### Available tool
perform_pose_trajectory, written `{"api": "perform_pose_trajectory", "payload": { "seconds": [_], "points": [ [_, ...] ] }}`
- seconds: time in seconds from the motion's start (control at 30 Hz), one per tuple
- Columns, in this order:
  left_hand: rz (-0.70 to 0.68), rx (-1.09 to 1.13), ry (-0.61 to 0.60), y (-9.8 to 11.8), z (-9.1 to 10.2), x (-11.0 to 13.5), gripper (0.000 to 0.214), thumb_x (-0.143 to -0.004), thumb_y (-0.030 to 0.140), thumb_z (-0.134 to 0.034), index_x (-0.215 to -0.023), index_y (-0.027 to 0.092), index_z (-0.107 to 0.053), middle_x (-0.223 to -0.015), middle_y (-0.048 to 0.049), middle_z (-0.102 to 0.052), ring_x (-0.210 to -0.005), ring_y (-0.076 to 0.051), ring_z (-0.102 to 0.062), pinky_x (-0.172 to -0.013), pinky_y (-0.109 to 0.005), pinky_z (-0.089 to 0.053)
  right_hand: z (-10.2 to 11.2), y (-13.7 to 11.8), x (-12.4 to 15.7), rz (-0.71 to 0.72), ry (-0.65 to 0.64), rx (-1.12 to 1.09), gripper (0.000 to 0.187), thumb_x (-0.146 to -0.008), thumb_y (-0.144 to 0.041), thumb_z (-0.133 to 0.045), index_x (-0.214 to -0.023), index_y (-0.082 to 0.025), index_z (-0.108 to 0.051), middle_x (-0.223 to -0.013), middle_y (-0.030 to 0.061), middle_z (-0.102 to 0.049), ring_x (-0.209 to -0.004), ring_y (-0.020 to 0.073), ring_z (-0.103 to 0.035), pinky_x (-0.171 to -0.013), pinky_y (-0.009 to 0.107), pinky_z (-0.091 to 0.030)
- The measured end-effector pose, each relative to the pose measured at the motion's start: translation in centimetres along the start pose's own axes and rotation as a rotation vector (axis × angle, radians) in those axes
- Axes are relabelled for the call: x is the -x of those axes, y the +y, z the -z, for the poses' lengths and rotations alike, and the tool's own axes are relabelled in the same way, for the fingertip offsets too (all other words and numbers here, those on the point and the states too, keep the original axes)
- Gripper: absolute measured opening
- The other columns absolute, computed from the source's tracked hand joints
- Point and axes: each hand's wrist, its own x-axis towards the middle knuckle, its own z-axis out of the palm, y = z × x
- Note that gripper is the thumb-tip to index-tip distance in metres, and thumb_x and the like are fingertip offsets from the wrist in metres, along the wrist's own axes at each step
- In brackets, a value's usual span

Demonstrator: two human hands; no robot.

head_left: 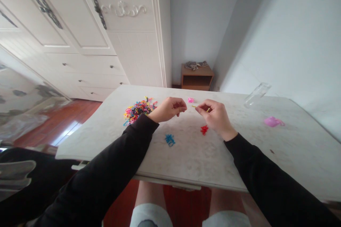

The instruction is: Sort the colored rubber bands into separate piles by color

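Pinching a slender yellow band [194, 106], the right hand [216, 115] faces the curled left hand [169, 109], its hold unclear.

A home is shown by a white closet [135, 53] past the left hand [170, 109] and a brown cabinet [197, 81] past the right hand [217, 116].

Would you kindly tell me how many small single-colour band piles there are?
3: the blue pile closest, the red pile by the right hand, and the pink pile farthest away. Others may be hidden.
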Motion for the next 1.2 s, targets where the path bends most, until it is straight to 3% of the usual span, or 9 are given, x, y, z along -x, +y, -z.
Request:
{"api": "perform_pose_trajectory", "payload": {
  "seconds": [0.13, 0.3, 0.4, 0.67, 0.83, 0.97, 1.2],
  "points": [
    [-0.007, -0.005, 0.102, -0.5, 0.9, -0.1, 0.021, -0.082, 0.032, -0.077, -0.082, 0.012, -0.071, -0.067, -0.0036, -0.070, -0.060, -0.011, -0.063, -0.059, -0.022, -0.052, 2.0, 1.9, -1.0, -0.024, 0.096, 0.133, 0.016, -0.085, -0.031, -0.069, -0.074, -0.020, -0.072, -0.074, 0.0043, -0.072, -0.064, 0.0174, -0.061, -0.064, 0.031, -0.046],
    [-0.011, 0.098, 0.169, -1.4, 1.5, -0.5, 0.035, -0.074, 0.041, -0.086, -0.086, 0.012, -0.072, -0.077, -0.0080, -0.075, -0.072, -0.015, -0.071, -0.069, -0.028, -0.059, 3.2, 4.5, -1.5, -0.080, -0.081, 0.376, 0.008, -0.082, -0.025, -0.072, -0.077, -0.021, -0.075, -0.081, 0.0037, -0.076, -0.069, 0.0182, -0.063, -0.067, 0.032, -0.045],
    [-0.012, 0.159, 0.184, -1.9, 1.8, -0.7, 0.041, -0.071, 0.046, -0.088, -0.085, 0.012, -0.070, -0.082, -0.0104, -0.077, -0.077, -0.018, -0.075, -0.076, -0.031, -0.061, 3.4, 5.2, -1.5, -0.090, -0.119, 0.447, 0.008, -0.082, -0.024, -0.071, -0.080, -0.023, -0.078, -0.085, 0.0037, -0.078, -0.071, 0.0189, -0.064, -0.068, 0.032, -0.045],
    [0.000, 0.111, 0.215, -2.4, 2.6, -0.7, 0.037, -0.075, 0.045, -0.084, -0.082, 0.011, -0.071, -0.079, -0.0101, -0.076, -0.075, -0.017, -0.074, -0.073, -0.030, -0.060, 5.3, 6.6, -1.9, -0.165, -0.273, 0.381, 0.004, -0.078, -0.023, -0.076, -0.079, -0.022, -0.080, -0.078, 0.0031, -0.078, -0.067, 0.0191, -0.067, -0.067, 0.032, -0.048],
    [-0.032, -0.003, 0.262, -2.6, 2.8, -0.8, 0.029, -0.074, 0.040, -0.082, -0.078, 0.012, -0.076, -0.077, -0.0081, -0.074, -0.071, -0.015, -0.069, -0.067, -0.026, -0.056, 5.0, 7.1, -1.9, -0.145, -0.333, 0.402, 0.008, -0.077, -0.018, -0.075, -0.080, -0.023, -0.081, -0.078, 0.0027, -0.078, -0.069, 0.0193, -0.068, -0.068, 0.031, -0.049],
    [-0.069, -0.060, 0.300, -2.7, 2.9, -0.8, 0.024, -0.073, 0.036, -0.083, -0.077, 0.013, -0.078, -0.083, -0.0087, -0.074, -0.073, -0.014, -0.068, -0.068, -0.025, -0.055, 4.5, 7.2, -2.0, -0.120, -0.275, 0.423, 0.016, -0.079, -0.016, -0.073, -0.091, -0.021, -0.081, -0.083, 0.0045, -0.078, -0.069, 0.0179, -0.068, -0.069, 0.030, -0.049],
    [0.051, -0.037, 0.224, -3.0, 4.1, -0.7, 0.031, -0.068, 0.036, -0.088, -0.084, 0.012, -0.078, -0.078, -0.0088, -0.077, -0.072, -0.016, -0.071, -0.068, -0.027, -0.057, 4.2, 7.5, -2.1, -0.152, -0.316, 0.428, 0.018, -0.076, -0.014, -0.076, -0.092, -0.018, -0.081, -0.081, 0.0058, -0.078, -0.070, 0.0191, -0.069, -0.071, 0.031, -0.051]
  ]
}}
